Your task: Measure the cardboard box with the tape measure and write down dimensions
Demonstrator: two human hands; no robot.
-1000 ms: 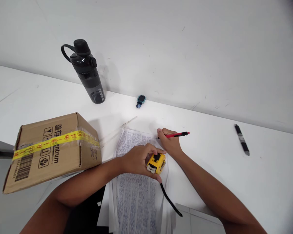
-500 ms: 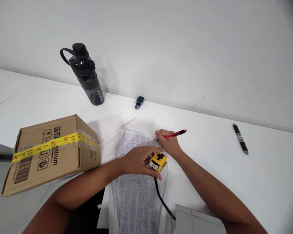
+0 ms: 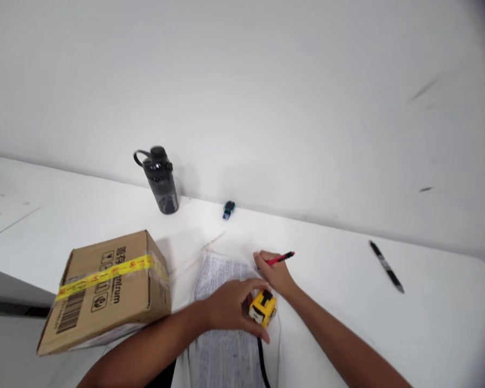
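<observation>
My left hand (image 3: 232, 307) curls its thumb and fingers around a yellow and black tape measure (image 3: 263, 308), whose black strap (image 3: 262, 361) hangs toward me. Beneath that hand lies a patterned paper sheet (image 3: 222, 355), covered in small bluish-grey print. Just beyond it, my right hand (image 3: 275, 272) is closed on a red pen (image 3: 281, 258) with black ends. The pen slants up to the right, its tip low by the sheet's upper right edge. Whether the tip touches the paper I cannot tell.
A taped cardboard box (image 3: 113, 291) sits at left, close beside my left forearm. By the wall stand a black water bottle (image 3: 161, 183) and a small dark blue watch-like device (image 3: 228, 209). A black pen (image 3: 387, 267) lies at right on the white table (image 3: 331, 269).
The view has tilted upward, so everything appears lower and more wall shows. Both hands keep their holds on the tape measure and the red pen.
</observation>
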